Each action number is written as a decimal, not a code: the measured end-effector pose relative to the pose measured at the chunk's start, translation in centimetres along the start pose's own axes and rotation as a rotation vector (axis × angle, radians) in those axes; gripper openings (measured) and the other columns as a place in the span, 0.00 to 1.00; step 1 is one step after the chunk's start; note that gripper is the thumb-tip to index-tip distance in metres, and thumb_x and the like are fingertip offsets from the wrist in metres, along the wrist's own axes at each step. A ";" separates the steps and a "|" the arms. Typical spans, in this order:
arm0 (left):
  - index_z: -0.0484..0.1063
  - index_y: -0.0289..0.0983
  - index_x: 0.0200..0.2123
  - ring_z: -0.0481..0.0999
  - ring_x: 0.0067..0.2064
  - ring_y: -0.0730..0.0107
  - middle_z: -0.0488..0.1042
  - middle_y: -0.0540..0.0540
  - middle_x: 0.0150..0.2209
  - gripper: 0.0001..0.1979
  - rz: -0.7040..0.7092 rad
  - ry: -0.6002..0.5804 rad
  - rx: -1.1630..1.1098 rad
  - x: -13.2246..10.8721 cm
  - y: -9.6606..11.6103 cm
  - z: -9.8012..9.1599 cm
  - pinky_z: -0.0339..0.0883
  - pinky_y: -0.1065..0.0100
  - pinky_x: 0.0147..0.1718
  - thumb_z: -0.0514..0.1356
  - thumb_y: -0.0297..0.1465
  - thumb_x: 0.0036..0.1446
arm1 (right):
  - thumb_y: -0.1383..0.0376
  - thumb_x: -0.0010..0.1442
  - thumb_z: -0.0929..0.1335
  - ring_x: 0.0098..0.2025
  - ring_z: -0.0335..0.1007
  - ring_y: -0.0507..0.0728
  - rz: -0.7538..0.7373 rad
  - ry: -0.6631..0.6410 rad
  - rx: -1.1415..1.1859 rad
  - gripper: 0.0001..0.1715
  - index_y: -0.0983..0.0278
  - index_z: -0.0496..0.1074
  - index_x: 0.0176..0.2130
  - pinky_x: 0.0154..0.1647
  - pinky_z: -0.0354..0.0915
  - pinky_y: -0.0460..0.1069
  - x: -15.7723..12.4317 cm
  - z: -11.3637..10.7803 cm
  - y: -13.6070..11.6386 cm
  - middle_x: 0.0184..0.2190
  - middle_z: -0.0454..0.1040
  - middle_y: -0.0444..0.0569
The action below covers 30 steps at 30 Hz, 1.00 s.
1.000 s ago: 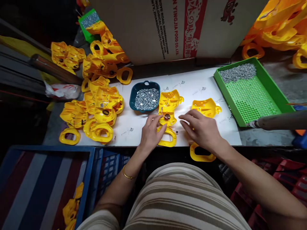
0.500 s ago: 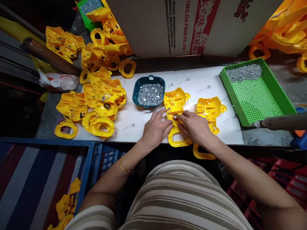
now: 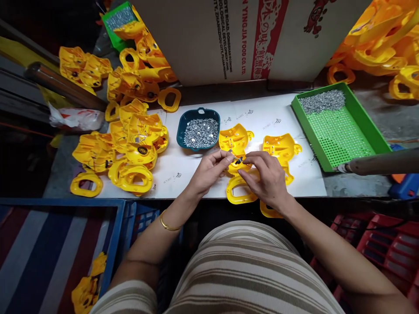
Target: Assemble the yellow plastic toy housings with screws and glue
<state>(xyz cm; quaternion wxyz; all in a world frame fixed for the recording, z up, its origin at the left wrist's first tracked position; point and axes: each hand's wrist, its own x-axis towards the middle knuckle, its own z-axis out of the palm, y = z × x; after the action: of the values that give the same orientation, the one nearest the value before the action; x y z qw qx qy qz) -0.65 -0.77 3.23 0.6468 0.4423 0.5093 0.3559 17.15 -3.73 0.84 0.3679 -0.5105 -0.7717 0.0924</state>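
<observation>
Worktop: carries a white sheet.
Left hand: thumb and forefinger pinched on a thin wire.
Right hand: thumb and forefinger parted beside a small dark part; cannot tell whether it grips.
Yellow shell: partly under the fingertips.
Carton: stands behind.

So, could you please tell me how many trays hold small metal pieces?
3: the teal tray beyond the left hand, the perforated green tray at right, and another green tray at upper left. More may be hidden.
</observation>
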 end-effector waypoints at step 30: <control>0.79 0.36 0.36 0.72 0.34 0.67 0.72 0.45 0.32 0.06 0.596 -0.020 1.431 3.5 -0.1 -0.9 0.63 0.70 0.29 0.61 0.28 0.57 | 0.63 0.60 0.67 0.35 0.74 0.52 0.188 0.006 0.292 0.07 0.62 0.71 0.40 0.39 0.73 0.51 1.5 -1.3 0.9 0.41 0.74 0.50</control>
<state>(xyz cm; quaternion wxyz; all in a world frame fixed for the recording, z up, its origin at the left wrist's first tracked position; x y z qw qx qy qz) -0.77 2.52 1.85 0.0852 0.8740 0.4689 0.0954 18.36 -2.34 2.01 0.4303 -0.5217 -0.6978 0.2361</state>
